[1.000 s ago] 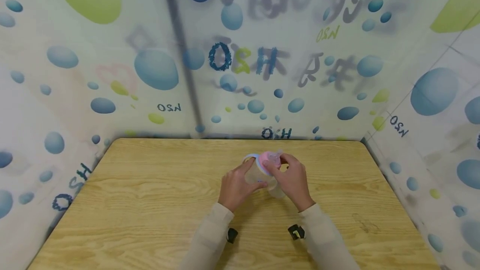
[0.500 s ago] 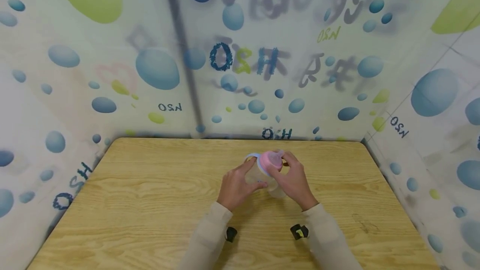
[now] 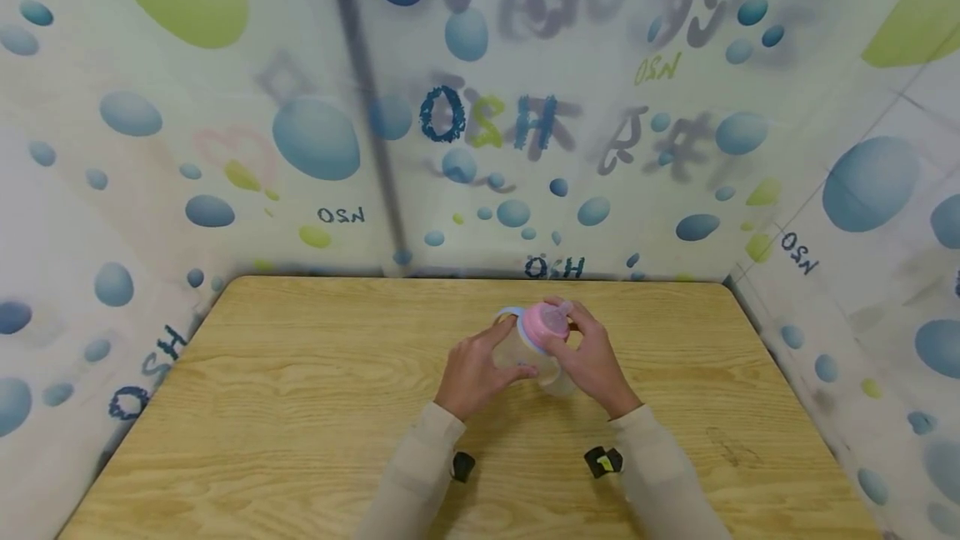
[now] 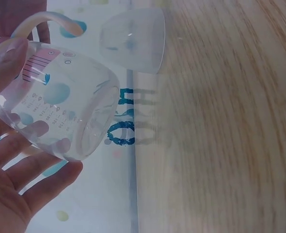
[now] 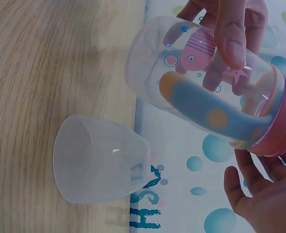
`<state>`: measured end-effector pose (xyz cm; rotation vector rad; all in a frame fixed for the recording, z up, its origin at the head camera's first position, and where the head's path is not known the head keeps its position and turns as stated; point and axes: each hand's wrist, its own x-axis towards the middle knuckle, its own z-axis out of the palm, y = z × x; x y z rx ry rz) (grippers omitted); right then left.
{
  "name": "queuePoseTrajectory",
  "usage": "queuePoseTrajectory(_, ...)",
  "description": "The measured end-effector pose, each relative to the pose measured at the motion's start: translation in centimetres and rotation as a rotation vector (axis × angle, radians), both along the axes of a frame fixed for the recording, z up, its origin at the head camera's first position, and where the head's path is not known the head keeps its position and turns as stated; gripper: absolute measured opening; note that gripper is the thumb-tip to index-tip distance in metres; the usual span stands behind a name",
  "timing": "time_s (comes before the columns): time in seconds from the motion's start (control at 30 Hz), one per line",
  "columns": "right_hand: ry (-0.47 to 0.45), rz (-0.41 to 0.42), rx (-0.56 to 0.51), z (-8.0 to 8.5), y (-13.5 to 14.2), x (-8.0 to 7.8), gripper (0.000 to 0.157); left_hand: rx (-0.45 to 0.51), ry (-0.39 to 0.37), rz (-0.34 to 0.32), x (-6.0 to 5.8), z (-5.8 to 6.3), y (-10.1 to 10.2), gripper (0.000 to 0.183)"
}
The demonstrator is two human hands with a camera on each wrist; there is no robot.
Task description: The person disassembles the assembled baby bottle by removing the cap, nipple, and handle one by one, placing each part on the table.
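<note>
A clear baby bottle (image 5: 150,60) with printed pink sea animals and measuring marks is held tilted above the table. My left hand (image 3: 472,369) grips its body, thumb on one side and fingers on the other. My right hand (image 3: 596,365) holds the pink screw ring (image 3: 538,325) at the top, beneath the clear teat (image 3: 558,317). A blue handle (image 5: 196,104) with orange spots curves along the bottle's side. Just beyond the bottle's base, a translucent dome cap (image 5: 99,160) stands on the tabletop, open end down.
The wood-grain table (image 3: 300,407) spreads around both hands. At its far edge rises a wall (image 3: 465,190) patterned with blue and green drops and lettering. Side walls border the table left and right. Dark wrist devices (image 3: 603,462) sit under both sleeves.
My right hand has shifted slightly to the right, its fingers turning around the pink ring. The bottle's top has moved a little right with it; my left hand keeps its grip.
</note>
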<state>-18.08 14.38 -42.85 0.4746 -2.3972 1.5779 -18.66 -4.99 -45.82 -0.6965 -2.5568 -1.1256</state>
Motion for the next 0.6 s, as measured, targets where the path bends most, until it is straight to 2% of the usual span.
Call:
queuePoseTrajectory(0.17,-0.001,-0.015,0.009,-0.1,0.2,0.2,0.049,-0.018,0.006,0.005,0.0,-0.1,0.0,0.076)
queuePoseTrajectory(0.37,-0.061,-0.197,0.077,0.3,-0.5,0.7,0.061,-0.031,0.025,0.029,0.2,-0.2,0.1,0.076)
queuePoseTrajectory(0.47,-0.067,-0.27,0.122,0.3,-0.9,0.9,0.059,-0.034,0.029,0.046,0.2,-0.3,0.2,0.078)
queuePoseTrajectory(0.6,-0.033,-0.325,0.149,0.2,-1.3,1.0,0.047,-0.039,0.037,0.061,0.2,-0.3,0.2,0.079)
